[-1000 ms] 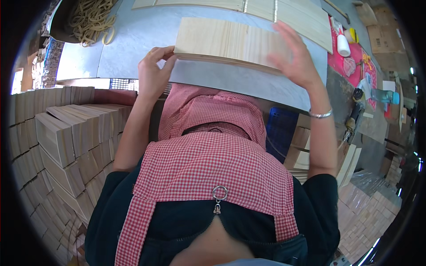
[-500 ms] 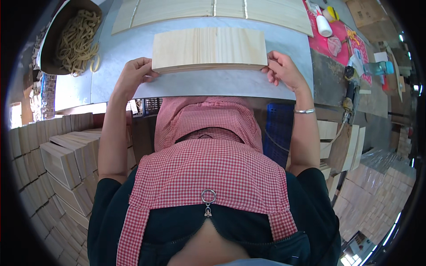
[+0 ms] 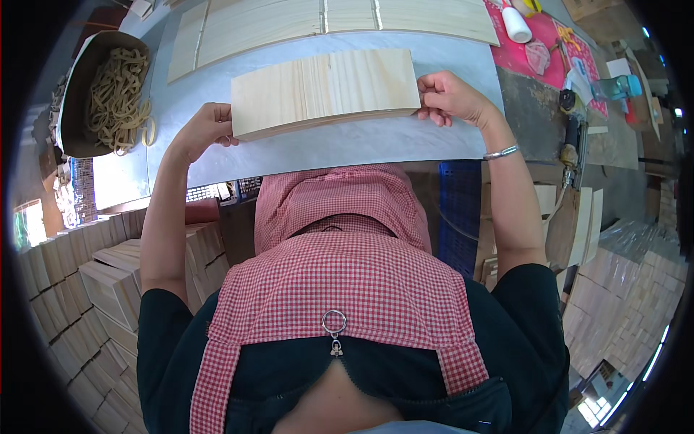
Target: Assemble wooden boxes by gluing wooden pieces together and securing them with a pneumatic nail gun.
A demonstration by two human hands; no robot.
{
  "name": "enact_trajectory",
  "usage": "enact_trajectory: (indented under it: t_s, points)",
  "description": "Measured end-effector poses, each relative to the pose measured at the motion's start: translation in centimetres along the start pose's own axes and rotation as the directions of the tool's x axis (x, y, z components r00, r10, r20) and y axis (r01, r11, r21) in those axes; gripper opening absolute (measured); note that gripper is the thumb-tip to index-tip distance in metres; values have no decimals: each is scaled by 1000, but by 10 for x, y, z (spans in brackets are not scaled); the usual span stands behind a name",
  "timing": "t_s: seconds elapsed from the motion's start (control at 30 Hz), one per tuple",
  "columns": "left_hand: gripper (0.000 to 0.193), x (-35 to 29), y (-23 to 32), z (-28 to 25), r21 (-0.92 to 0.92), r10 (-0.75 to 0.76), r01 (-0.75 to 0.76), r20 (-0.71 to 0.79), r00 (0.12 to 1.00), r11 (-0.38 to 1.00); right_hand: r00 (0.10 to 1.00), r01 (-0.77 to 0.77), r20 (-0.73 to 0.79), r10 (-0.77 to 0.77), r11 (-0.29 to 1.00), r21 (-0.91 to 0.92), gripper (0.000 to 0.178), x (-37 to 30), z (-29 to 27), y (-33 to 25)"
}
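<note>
A long rectangular wooden board point(image 3: 325, 90) of pale, striped grain lies across the grey tabletop point(image 3: 311, 148) in front of me. Its near edge shows a thin layered side; whether it is hollow beneath cannot be seen. At its left end, my left hand point(image 3: 206, 130) is closed on the lower corner, fingers curled. My right hand point(image 3: 452, 100) grips the opposite end, with the thumb against the edge and the other fingers bent below. Behind it, larger pale wooden panels point(image 3: 267, 29) lie flat, crossed by narrow grooves or gaps.
An open container point(image 3: 72, 108) of tan rubber bands point(image 3: 119, 101) stands at the left. On a red cloth point(image 3: 531, 61) to the right are a white bottle point(image 3: 515, 25) and a crumpled rag. A power tool point(image 3: 571, 137) lies nearby. Stacked wooden pieces point(image 3: 65, 289) flank me.
The view has shifted slightly. The board looks more tilted, its left end lower in the picture; both hands remain at its ends.
</note>
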State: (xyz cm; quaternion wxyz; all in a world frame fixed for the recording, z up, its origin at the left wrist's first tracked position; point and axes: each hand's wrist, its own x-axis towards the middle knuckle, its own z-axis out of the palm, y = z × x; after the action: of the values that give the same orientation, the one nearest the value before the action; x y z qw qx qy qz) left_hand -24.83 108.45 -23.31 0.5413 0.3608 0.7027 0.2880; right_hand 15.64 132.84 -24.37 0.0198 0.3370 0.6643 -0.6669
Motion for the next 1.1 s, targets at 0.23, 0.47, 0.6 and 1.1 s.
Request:
enact_trajectory:
  t_s: [0.23,0.47,0.6,1.1]
  points:
    - [7,3,0,2,2,2,-2,-7,1000,1000,999,-26,20,26,1000,12,15,3,1,-7]
    - [13,8,-6,-3,40,28,-29,8,1000,999,996,2,-83,-22,973,-231,11,8,12,-9]
    - [12,9,-7,-1,138,51,-47,-26,998,989,987,13,-123,-105,809,-588,10,7,17,-11]
    - [17,-9,-17,3,295,132,-77,-173,976,952,860,-2,-357,-364,698,-716,7,-7,26,15]
